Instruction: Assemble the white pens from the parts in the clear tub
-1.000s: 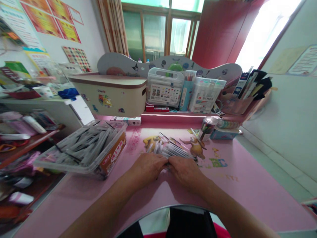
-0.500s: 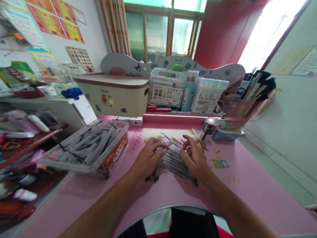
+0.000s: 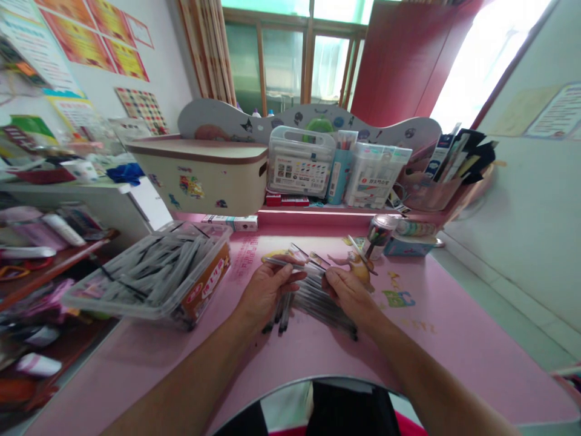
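While half-curled, hands (image 3: 265, 292) (image 3: 348, 295) around pens (image 3: 314, 298).

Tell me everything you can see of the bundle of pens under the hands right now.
The bundle of slim clear-barrelled pens looks like plastic with dark ends. It lies fanned out, slanting, on the pink desk. The left hand grips several, dark tips poking out below its fingers, one pen raised across its thumb. The right hand rests on the bundle's right side; whether it grips is unclear.
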The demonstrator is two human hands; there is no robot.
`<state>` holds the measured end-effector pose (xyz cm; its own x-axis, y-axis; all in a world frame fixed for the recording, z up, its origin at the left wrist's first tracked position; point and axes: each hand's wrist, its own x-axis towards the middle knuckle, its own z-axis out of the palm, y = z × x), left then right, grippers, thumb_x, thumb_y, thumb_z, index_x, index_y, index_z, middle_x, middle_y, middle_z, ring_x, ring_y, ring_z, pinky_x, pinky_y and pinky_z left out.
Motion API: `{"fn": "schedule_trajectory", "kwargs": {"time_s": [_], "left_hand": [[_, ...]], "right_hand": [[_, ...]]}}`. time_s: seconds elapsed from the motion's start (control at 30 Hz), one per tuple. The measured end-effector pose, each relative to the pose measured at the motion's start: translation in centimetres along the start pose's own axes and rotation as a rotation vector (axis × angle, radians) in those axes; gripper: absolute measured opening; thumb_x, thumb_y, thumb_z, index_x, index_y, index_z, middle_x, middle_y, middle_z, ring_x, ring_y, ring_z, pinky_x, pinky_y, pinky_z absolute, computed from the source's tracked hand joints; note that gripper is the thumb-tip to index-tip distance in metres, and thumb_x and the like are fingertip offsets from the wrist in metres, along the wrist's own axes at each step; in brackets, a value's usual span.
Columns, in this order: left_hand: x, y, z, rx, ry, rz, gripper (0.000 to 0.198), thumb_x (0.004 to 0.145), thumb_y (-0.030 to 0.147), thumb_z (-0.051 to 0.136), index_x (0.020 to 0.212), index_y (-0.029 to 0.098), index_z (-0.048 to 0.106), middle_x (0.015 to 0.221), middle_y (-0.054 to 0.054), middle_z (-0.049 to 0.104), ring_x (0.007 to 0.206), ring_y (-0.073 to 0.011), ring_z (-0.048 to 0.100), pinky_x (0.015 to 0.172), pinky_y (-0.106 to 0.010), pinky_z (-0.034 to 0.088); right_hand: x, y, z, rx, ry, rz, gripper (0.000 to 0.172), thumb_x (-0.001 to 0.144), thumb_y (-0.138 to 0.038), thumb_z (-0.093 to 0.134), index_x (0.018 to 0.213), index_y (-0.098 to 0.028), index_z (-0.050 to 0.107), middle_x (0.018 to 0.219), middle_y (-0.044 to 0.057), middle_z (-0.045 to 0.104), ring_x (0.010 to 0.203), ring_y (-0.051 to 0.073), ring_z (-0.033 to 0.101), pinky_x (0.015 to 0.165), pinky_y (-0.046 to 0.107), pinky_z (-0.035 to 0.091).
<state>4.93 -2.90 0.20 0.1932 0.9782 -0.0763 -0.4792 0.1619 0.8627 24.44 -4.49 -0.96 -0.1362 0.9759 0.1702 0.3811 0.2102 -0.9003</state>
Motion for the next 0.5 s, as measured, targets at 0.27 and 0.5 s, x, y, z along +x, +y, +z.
{"fn": "schedule_trajectory", "kwargs": {"time_s": [0.27, 0.5], "left_hand": [[-0.2, -0.5, 0.7, -0.077, 0.048, -0.056, 0.014, 0.077, 0.013, 0.074, 0.088, 0.014, 0.066, 0.095, -0.006, 0.073, 0.079, -0.0151, 0.073, 0.061, -0.017, 0.059], [0.0, -0.7, 0.5, -0.143, 0.07, -0.074, 0.009, 0.08, 0.011, 0.07, 0.087, 0.014, 0.065, 0.089, -0.005, 0.073, 0.077, -0.0132, 0.073, 0.062, -0.016, 0.059]], "right_hand": [[0.2, 0.4, 0.1, 0.145, -0.002, 0.077, 0.041, 0.095, -0.051, 0.042, 0.068, -0.021, 0.05, 0.055, -0.006, 0.04, 0.048, 0.011, 0.035, 0.046, 0.024, 0.028], [0.1, -0.7, -0.1, 0.084, 0.083, -0.058, 0.024, 0.088, -0.041, 0.053, 0.1, -0.021, 0.055, 0.085, 0.0, 0.055, 0.069, 0.014, 0.051, 0.061, 0.025, 0.041]]}}
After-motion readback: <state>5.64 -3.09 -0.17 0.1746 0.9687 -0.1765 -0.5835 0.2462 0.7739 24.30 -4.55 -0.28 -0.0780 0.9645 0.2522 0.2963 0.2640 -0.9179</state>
